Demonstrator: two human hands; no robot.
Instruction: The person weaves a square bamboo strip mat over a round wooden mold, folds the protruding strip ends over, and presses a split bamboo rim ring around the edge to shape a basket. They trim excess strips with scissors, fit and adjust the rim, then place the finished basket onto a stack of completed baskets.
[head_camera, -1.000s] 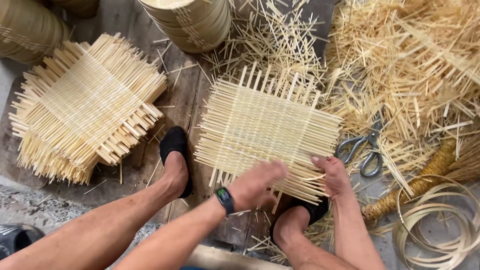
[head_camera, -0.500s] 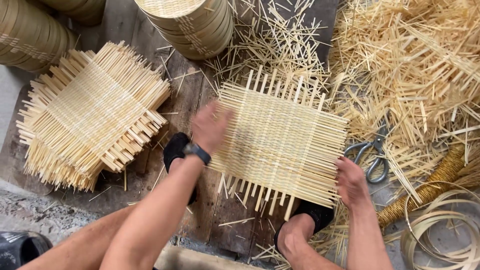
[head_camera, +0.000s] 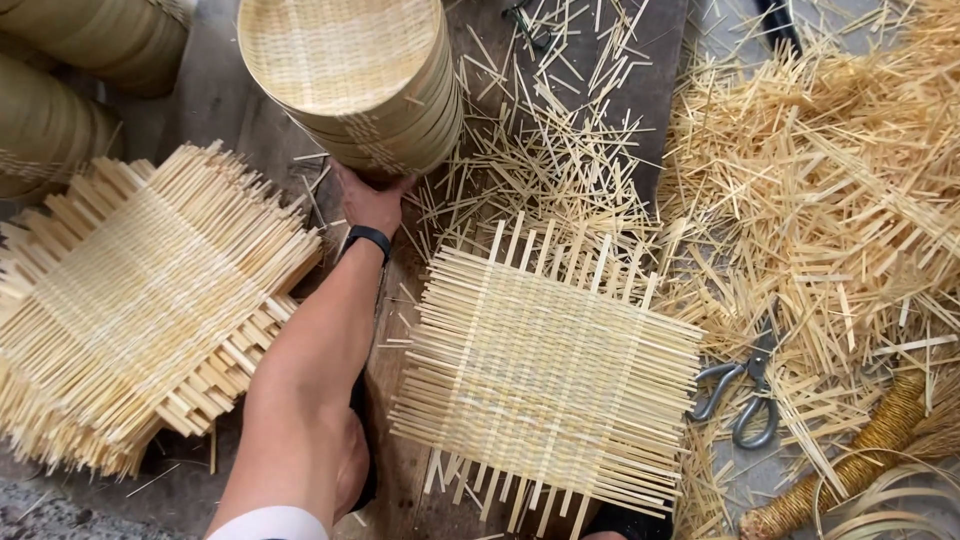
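Note:
My left hand, with a black watch on the wrist, reaches forward and rests against the bottom rim of a stack of round woven bamboo trays. Thumb and fingers curl around that rim, and the fingertips are hidden under it. A square woven bamboo mat with loose strip ends lies flat on the board in front of me, right of my forearm. My right hand is out of the picture.
A pile of similar square mats lies at the left. More round trays stand at the top left. Scissors lie right of the mat among heaps of bamboo offcuts. A wrapped bundle and coiled strips sit at the lower right.
My left hand left the mat's upper left edge and reached forward to the round tray stack. My right hand let go of the mat's right side and dropped out of view.

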